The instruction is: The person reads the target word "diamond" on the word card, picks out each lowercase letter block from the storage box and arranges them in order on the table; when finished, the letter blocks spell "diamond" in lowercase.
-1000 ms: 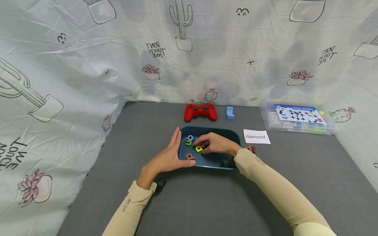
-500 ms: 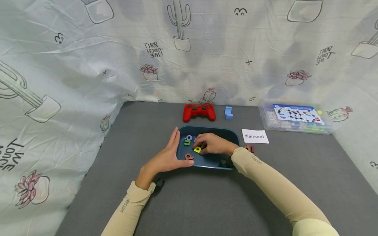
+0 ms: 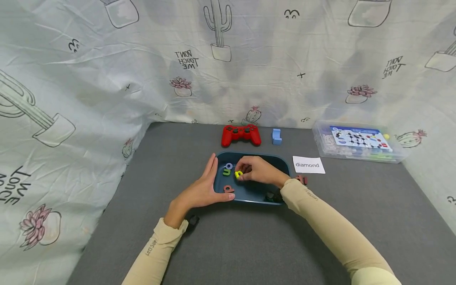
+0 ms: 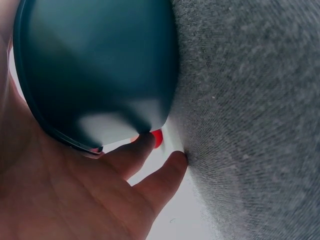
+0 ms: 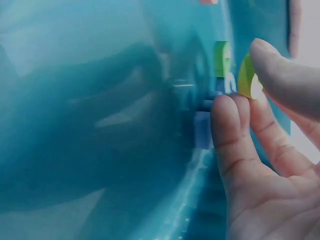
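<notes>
A dark blue tray (image 3: 256,194) holds several small letter pieces. My left hand (image 3: 200,190) spreads around the tray's left near corner, its straight fingers along the side and its thumb over the near rim. Inside the tray, my right hand (image 3: 261,170) pinches a yellow letter (image 3: 238,174) between thumb and fingers. The right wrist view shows this yellow letter (image 5: 245,77) on edge at the fingertips. Left of it lie a purple letter o (image 3: 228,166) and a green letter (image 3: 226,172). A brown letter (image 3: 228,189) rests by the left thumb.
A card reading "diamond" (image 3: 308,164) lies right of the tray, with brown-red letters (image 3: 301,180) below it. Behind are a red game controller (image 3: 241,135), a light blue block (image 3: 276,136) and a clear plastic box (image 3: 360,141). A patterned cloth hangs behind the grey table.
The right hand has taken the yellow letter from the tray floor and shifted it slightly away from the person. The left hand stays at the tray's corner.
</notes>
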Demonstrator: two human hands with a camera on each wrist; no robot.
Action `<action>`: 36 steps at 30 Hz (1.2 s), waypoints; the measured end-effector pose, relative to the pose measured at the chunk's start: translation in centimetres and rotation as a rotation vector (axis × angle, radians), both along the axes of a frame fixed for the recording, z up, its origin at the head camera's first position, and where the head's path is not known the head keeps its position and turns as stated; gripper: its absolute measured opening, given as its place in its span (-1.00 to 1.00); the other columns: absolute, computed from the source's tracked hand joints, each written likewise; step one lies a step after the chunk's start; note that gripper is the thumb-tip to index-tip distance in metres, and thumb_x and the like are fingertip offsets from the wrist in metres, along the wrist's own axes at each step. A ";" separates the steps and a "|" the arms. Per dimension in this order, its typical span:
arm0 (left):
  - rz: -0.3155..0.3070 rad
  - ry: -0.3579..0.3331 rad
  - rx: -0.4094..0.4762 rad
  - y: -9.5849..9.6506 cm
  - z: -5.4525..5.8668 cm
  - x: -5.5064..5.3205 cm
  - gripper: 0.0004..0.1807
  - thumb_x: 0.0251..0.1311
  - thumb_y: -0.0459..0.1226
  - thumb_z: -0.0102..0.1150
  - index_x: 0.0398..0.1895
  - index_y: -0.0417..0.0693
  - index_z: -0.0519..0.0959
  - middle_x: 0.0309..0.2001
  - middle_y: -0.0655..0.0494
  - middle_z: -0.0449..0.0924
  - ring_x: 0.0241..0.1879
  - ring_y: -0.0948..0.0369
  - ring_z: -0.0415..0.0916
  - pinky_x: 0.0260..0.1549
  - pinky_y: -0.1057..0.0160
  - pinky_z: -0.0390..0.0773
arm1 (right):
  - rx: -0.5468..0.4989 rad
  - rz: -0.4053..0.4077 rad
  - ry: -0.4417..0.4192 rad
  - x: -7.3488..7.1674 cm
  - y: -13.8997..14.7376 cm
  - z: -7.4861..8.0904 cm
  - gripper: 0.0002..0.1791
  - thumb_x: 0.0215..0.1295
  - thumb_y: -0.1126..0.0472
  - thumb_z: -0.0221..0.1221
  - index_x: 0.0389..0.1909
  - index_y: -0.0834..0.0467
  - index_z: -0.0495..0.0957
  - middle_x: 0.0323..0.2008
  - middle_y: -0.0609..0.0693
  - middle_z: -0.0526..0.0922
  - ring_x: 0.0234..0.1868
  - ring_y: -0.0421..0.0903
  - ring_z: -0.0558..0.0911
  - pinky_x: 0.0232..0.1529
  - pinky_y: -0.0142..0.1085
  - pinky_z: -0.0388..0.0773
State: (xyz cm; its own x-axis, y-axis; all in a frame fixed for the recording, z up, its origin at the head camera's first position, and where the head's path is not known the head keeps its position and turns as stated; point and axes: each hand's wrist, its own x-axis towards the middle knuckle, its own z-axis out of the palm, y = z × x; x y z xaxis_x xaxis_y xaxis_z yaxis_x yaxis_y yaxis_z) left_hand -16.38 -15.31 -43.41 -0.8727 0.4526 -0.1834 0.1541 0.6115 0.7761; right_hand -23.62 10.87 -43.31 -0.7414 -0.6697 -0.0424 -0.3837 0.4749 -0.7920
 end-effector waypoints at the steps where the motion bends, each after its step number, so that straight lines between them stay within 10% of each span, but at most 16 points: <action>1: 0.000 0.001 0.000 0.0 0.0 0.0 0.47 0.18 0.30 0.45 0.76 0.12 -0.47 0.72 0.25 -0.69 0.69 -0.04 -0.21 0.48 -0.26 0.20 | -0.015 -0.015 -0.004 0.0 0.1 0.1 -0.79 0.39 0.37 0.42 -0.01 0.17 0.71 -0.09 -0.01 0.69 -0.13 -0.06 0.66 0.02 -0.19 0.68; 17: 0.012 -0.002 0.005 0.3 0.0 0.3 0.44 0.21 0.23 0.45 0.76 0.08 -0.47 0.71 0.28 -0.70 0.69 -0.08 -0.24 0.46 -0.32 0.20 | -0.264 -0.166 -0.063 1.4 1.9 2.7 -0.77 0.43 0.30 0.39 0.04 0.22 0.70 -0.11 0.09 0.73 -0.16 0.08 0.70 -0.06 -0.08 0.70; 36: 0.010 0.027 -0.029 0.4 -0.1 0.1 0.47 0.17 0.29 0.44 0.76 0.06 -0.46 0.72 0.21 -0.68 0.69 -0.09 -0.22 0.46 -0.31 0.21 | -0.201 -0.309 0.024 3.2 8.5 5.1 -0.71 0.44 0.28 0.40 0.12 0.22 0.70 -0.04 0.12 0.69 -0.09 0.05 0.72 -0.05 -0.23 0.71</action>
